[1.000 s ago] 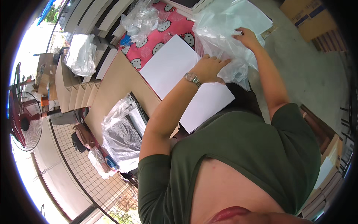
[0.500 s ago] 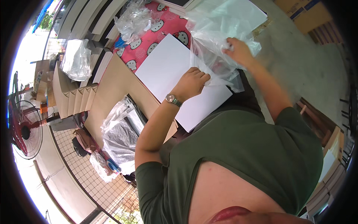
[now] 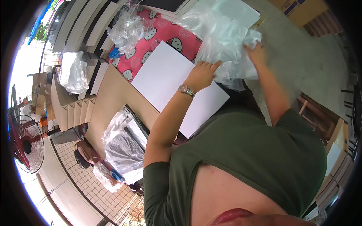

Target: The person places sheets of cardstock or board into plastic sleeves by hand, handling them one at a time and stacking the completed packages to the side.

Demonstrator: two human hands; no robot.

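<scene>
A clear plastic bag [image 3: 226,45] lies crumpled and spread at the upper middle, over the right end of a large flat white sheet [image 3: 158,71]. My left hand [image 3: 204,73], with a metal watch at the wrist, is closed at the bag's near left edge, above the sheet; its fingertips are partly hidden by the plastic. On the bag's right side my right hand [image 3: 258,54] grips the plastic, its fingers slightly blurred. Beneath the white sheet is a brown board [image 3: 117,83].
A pink patterned cloth [image 3: 162,30] covers the table's far part, with crumpled clear plastic [image 3: 130,28] on it. Stacked boards [image 3: 73,28] stand at the far left. Plastic-wrapped sheets [image 3: 122,139] lie near my left arm. A red fan [image 3: 26,145] stands left; a cardboard box [image 3: 298,11] sits far right.
My right hand has moved right and slightly down with the bag's edge, stretching the plastic that way. My left hand has shifted slightly right. The whole view has tilted a little.
</scene>
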